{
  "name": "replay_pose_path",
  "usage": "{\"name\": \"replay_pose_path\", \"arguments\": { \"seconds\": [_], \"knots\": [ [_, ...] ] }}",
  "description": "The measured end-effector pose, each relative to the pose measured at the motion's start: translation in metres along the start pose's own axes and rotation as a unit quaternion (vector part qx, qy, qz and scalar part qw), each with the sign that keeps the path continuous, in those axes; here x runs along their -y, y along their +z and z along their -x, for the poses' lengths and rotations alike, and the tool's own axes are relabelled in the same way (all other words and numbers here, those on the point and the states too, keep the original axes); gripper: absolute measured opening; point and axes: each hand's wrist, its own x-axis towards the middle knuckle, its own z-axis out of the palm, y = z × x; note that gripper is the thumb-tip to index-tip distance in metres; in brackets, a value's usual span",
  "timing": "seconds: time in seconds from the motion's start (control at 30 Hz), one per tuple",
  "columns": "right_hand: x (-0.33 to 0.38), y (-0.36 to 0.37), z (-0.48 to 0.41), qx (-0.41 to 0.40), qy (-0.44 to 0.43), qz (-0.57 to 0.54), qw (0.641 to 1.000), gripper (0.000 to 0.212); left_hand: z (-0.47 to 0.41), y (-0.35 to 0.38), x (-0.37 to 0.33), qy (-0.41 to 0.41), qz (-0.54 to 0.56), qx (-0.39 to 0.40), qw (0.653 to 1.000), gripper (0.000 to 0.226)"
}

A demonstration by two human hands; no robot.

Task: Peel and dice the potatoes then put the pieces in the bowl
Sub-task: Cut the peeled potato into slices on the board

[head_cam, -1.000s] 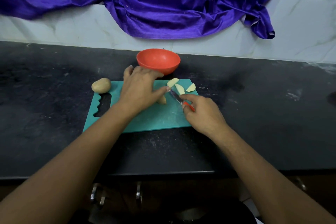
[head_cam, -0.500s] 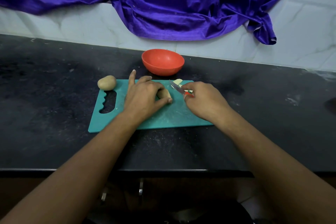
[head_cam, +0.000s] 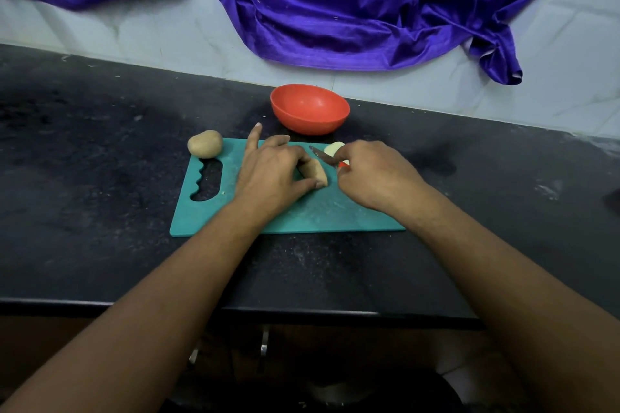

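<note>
Left hand (head_cam: 271,174) pins potato half (head_cam: 315,173) to board (head_cam: 302,214), fingers (head_cam: 278,141) curled round it; right hand (head_cam: 372,174) clamps knife (head_cam: 322,157). Potato half likely firm, cut face slick: grip skin side.

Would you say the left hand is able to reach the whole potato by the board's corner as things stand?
Probably yes: the whole potato lies near the left hand with nothing between, though that hand grips a potato piece.
</note>
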Motion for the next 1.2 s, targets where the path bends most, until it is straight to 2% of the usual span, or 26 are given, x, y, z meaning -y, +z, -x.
{"name": "replay_pose_path", "arguments": {
  "seconds": [0.3,0.6,1.0,1.2],
  "knots": [
    [0.011,-0.006,-0.001,0.029,-0.005,0.024,0.999,0.035,0.002,-0.001,0.001,0.003,0.004,-0.01,1.0,0.039],
    [0.017,-0.005,-0.005,0.036,-0.013,0.062,0.997,0.03,0.002,-0.001,0.002,0.004,-0.004,-0.007,1.0,0.042],
    [0.03,0.017,-0.022,0.001,-0.028,0.083,0.996,0.007,0.001,-0.001,0.002,0.006,-0.014,0.001,1.0,0.027],
    [0.027,0.03,-0.018,-0.015,-0.028,0.072,0.997,0.02,0.002,0.0,0.002,0.005,0.002,-0.002,1.0,0.02]
  ]
}}
